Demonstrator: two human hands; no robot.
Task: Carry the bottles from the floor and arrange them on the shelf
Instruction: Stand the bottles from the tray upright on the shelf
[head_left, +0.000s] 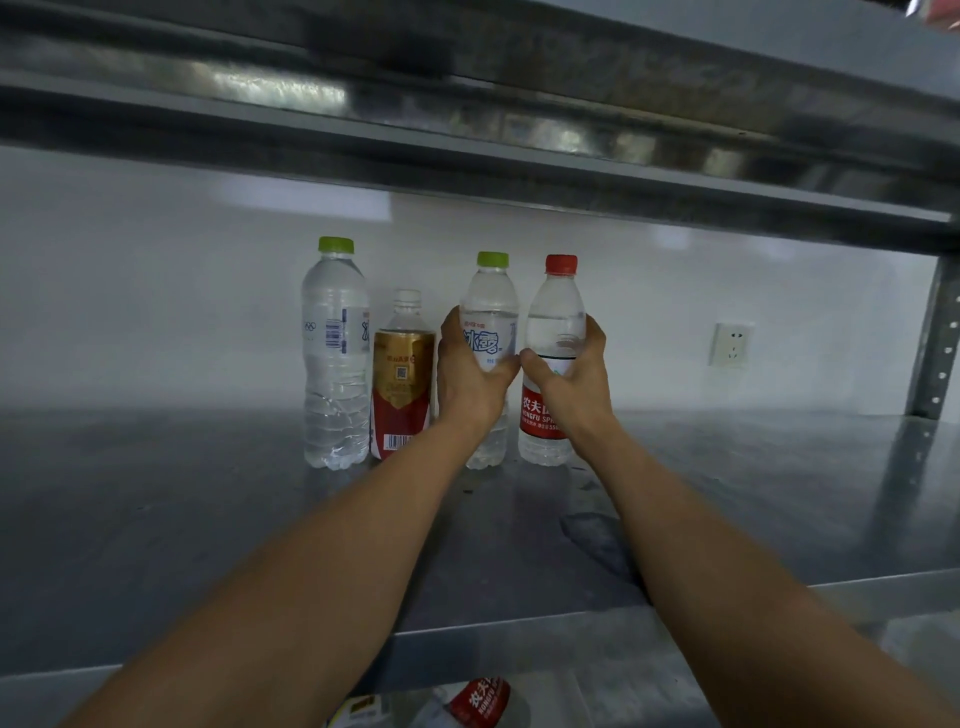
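Note:
Several bottles stand in a row at the back of the grey metal shelf (208, 519). My left hand (467, 369) grips a green-capped water bottle (491, 312) with a blue label, its base on the shelf. Right beside it, my right hand (571, 369) grips a red-capped water bottle (556, 312) with a red label, also standing on the shelf. Further left stand a taller green-capped water bottle (335, 358) and a clear-capped bottle with a gold and red label (402, 374), both untouched.
The upper shelf's metal beam (467, 130) hangs low overhead. A perforated upright post (935, 338) stands at the right, with a wall socket (731, 344) behind. Below the shelf's front edge, more bottles (478, 701) lie on the floor.

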